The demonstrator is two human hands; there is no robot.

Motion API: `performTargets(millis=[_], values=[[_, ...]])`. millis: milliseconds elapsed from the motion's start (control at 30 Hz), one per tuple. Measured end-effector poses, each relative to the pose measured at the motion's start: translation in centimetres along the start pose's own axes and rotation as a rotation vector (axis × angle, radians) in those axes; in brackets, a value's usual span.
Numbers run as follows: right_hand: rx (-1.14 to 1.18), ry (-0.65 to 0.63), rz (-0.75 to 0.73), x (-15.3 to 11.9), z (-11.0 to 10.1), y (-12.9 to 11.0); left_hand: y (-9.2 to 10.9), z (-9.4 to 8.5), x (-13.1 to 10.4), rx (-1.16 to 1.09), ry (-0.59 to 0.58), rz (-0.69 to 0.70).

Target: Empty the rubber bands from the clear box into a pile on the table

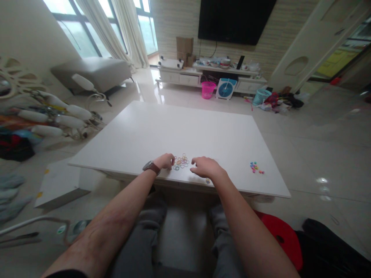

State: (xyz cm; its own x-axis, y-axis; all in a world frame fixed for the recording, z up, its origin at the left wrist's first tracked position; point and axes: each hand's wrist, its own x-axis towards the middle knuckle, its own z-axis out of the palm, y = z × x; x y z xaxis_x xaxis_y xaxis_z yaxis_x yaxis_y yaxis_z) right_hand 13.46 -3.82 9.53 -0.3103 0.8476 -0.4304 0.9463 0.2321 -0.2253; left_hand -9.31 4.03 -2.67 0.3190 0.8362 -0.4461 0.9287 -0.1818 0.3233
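Several thin coloured rings [181, 161] lie in a loose pile near the front edge of the white table [185, 127]. My left hand [165, 161], with a watch [151, 166] on its wrist, rests at the pile's left side, its fingers curled down by the rings; whether it pinches one is too small to tell. Just right of the pile, my right hand [204, 166] hovers with thumb and fingers apart and nothing between them. A small cluster of bright coloured pieces [255, 167] lies farther right on the table. Below my right hand is a small item [208, 180] at the edge.
Beyond the table stand a pink basket [208, 89], a blue and white fan [226, 88] and a low cabinet [189, 79]. A red stool [279, 237] is at the lower right. A lamp with white shades [69, 121] stands at the left.
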Motion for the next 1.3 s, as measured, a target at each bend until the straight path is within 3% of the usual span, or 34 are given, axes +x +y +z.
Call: performTargets(millis=[300, 667, 800, 933, 1300], values=[[0.007, 0.002, -0.005, 0.0, 0.0, 0.0, -0.2, -0.1, -0.1, -0.044, 0.027, 0.064], [-0.006, -0.010, -0.012, -0.1, -0.1, -0.1, 0.5, 0.6, 0.9, -0.107, 0.268, 0.203], [-0.012, -0.011, -0.017, -0.1, 0.0, -0.2, 0.2, 1.5, 0.9, -0.014, 0.237, 0.323], [-0.008, -0.006, -0.022, -0.1, 0.0, -0.4, 0.1, 2.1, 1.2, 0.040, 0.177, 0.349], [-0.017, -0.009, -0.029, 0.0, 0.1, -0.3, 0.1, 2.7, 2.3, -0.067, 0.273, 0.307]])
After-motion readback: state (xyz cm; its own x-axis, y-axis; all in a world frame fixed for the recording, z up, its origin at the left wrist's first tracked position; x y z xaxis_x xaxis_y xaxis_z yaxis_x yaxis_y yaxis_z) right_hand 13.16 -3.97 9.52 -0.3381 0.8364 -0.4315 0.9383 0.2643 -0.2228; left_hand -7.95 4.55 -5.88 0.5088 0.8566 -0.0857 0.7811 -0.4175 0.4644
